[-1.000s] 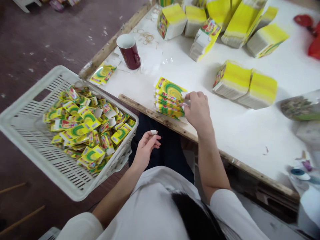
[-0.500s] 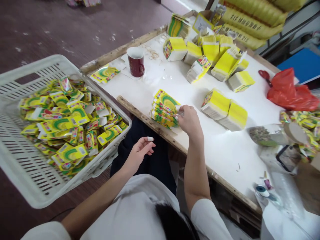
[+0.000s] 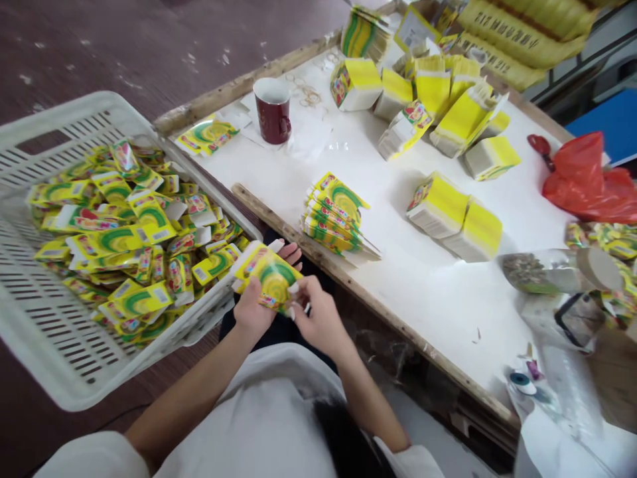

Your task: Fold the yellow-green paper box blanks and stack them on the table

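Over my lap, a flat yellow-and-green printed carton [image 3: 273, 273] is held between both hands. My left hand [image 3: 255, 311] is closed on its left part, thumb on top and fingers underneath. My right hand [image 3: 316, 312] pinches its right end between thumb and fingertips. Just beyond, a fanned stack of similar flat cartons [image 3: 334, 216] lies at the table's near edge, apart from my hands. To my left, a white plastic basket [image 3: 82, 392] holds a heap of small folded yellow boxes [image 3: 134, 239].
On the white table [image 3: 418, 299] stand a dark red mug [image 3: 273, 114], bundled yellow cartons [image 3: 455, 216] and more bundles at the back. A red plastic bag [image 3: 587, 179] and a clear jar [image 3: 552, 269] lie at the right. A wooden strip [image 3: 328, 262] edges the table.
My right hand has come from the stack back over my lap with a flat carton. My left hand, empty before, now grips that carton too.
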A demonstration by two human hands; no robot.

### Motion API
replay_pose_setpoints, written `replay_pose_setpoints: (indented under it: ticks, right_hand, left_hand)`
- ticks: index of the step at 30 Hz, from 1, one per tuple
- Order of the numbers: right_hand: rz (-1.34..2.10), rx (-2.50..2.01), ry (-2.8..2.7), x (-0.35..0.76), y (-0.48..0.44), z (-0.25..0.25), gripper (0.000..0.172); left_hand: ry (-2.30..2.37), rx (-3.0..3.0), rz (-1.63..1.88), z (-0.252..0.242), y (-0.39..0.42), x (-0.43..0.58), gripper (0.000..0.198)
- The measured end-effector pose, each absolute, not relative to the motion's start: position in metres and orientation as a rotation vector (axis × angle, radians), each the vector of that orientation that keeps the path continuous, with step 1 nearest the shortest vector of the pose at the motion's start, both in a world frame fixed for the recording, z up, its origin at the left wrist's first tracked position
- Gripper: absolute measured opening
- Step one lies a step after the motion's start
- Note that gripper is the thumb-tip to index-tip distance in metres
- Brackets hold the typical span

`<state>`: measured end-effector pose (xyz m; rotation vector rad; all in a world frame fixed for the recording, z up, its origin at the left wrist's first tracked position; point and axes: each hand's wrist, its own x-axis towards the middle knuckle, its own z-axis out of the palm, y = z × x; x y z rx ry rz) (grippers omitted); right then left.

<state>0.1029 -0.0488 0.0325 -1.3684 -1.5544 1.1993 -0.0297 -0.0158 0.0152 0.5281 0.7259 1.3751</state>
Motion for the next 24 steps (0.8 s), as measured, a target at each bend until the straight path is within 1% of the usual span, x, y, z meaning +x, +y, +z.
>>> replay_pose_setpoints:
  ticks: [2,4,8,11,13,15,16,18,19,20,21,22,24]
  right_hand:
    - [1.271,-1.341,-1.427,0.092,-0.059,0.021,0.017]
    - [1.261,-1.318,-1.345,0.086,-0.063,0.018,0.019]
    - [1.267,-1.274,-1.411,0.083,-0.065,0.024,0.023]
    - [1.361,-1.305,-1.419,0.085,-0.064,0.019,0.031]
    - [1.351,-1.346,-1.351,0.090,-0.060,0.013,0.033]
    - [1.271,-1.382,-1.278,0.099,-0.057,0.009,0.028]
    - [1.230,-1.397,-1.258,0.104,-0.055,0.008,0.024]
    - [1.152,-1.434,-1.271,0.117,-0.054,0.011,0.016]
    - [1.110,-1.450,-1.310,0.123,-0.055,0.014,0.015]
    - [1.058,-1.458,-1.371,0.129,-0.055,0.017,0.016]
    - [0.989,-1.456,-1.453,0.135,-0.056,0.022,0.019]
    - [0.909,-1.443,-1.550,0.140,-0.057,0.026,0.022]
    - [0.720,-1.400,-1.761,0.146,-0.059,0.034,0.026]
  left_hand:
    - [0.724,0.504,1.338,0.023,-0.012,-0.030,0.054]
    - [0.722,0.449,1.368,0.028,-0.009,-0.028,0.053]
    - [0.770,0.344,1.482,0.026,-0.009,-0.021,0.057]
    - [0.857,0.434,1.517,0.016,-0.012,-0.021,0.059]
    - [0.905,0.565,1.506,0.009,-0.015,-0.025,0.063]
    - [0.932,0.690,1.449,0.003,-0.019,-0.029,0.066]
    - [0.956,0.737,1.410,0.001,-0.020,-0.032,0.063]
    - [1.022,0.787,1.321,-0.001,-0.023,-0.039,0.049]
    - [1.049,0.808,1.266,-0.002,-0.023,-0.044,0.041]
    - [1.060,0.834,1.211,-0.002,-0.022,-0.050,0.035]
    - [1.045,0.864,1.165,-0.002,-0.020,-0.058,0.033]
    - [1.003,0.900,1.133,-0.001,-0.018,-0.066,0.035]
    - [0.880,1.005,1.099,0.003,-0.012,-0.084,0.052]
